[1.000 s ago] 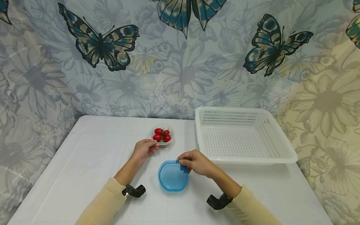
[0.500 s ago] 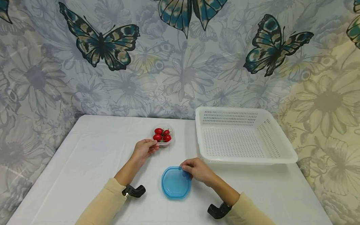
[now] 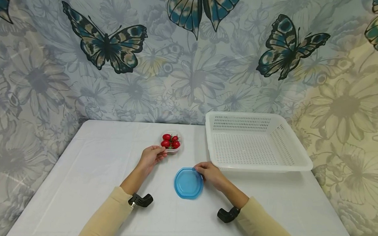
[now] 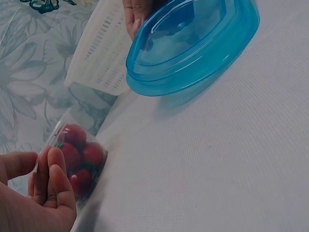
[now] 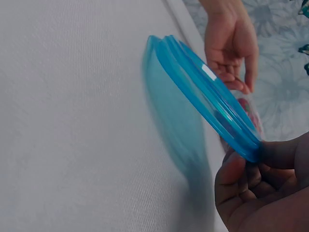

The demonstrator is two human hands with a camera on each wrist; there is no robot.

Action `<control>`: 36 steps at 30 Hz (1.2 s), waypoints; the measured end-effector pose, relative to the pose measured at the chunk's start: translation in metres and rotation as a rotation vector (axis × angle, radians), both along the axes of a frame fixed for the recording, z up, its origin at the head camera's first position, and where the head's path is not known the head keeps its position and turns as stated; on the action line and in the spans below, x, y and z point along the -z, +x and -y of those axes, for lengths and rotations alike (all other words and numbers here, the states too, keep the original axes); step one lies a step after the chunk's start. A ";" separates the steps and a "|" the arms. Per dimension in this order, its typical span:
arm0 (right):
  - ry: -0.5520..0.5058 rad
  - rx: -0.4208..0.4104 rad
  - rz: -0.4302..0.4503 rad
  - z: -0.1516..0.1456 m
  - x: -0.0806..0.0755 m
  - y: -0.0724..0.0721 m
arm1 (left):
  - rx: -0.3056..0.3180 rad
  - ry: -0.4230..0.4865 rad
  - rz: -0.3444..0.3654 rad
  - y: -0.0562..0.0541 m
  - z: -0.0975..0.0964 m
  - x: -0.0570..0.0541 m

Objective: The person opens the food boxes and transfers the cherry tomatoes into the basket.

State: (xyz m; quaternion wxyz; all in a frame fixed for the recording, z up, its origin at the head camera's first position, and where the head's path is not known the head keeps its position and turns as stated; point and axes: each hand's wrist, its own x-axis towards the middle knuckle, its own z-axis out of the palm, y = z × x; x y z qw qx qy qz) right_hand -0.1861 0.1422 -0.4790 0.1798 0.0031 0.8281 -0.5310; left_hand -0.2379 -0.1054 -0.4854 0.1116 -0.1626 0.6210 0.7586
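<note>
My right hand (image 3: 211, 174) pinches the edge of a translucent blue lid (image 3: 188, 184), thumb on one face and curled fingers on the other. In the right wrist view the lid (image 5: 203, 92) is tilted and raised over the tabletop, casting a blue shadow. My left hand (image 3: 150, 158) pinches the near left corner of a small clear plastic container (image 3: 173, 151). Several red cherry tomatoes (image 4: 81, 181) with green stems lie inside it. The left wrist view shows the thumb and fingertips at the container's edge, partly covering it.
A large white perforated basket (image 3: 253, 167) stands at the back right of the table. White cloth (image 3: 103, 156) covers the tabletop. Behind it hangs a backdrop (image 3: 194, 82) printed with flowers and butterflies. Each wrist carries a black camera (image 3: 228, 215).
My right hand has shifted slightly right with the blue lid, first toward me, then back away, and the lid's tilt has altered. The left hand and tomato container have stayed put.
</note>
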 end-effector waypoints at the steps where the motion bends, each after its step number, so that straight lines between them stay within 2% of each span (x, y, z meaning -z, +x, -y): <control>1: 0.006 0.007 0.001 0.001 0.001 -0.001 | -0.001 -0.001 0.001 0.000 0.000 0.000; 13: 0.180 0.011 -0.091 0.009 0.008 -0.015 | 0.000 0.010 -0.006 0.000 -0.001 -0.003; 20: 0.256 0.005 -0.131 0.011 0.010 -0.017 | -0.003 0.013 -0.011 0.000 -0.004 -0.001; 29: 0.425 -0.033 -0.210 0.018 -0.003 -0.008 | -0.017 -0.005 0.009 0.002 -0.003 -0.001; 36: 0.476 -0.061 -0.300 0.018 -0.006 -0.001 | -0.007 -0.012 0.006 0.003 -0.002 -0.001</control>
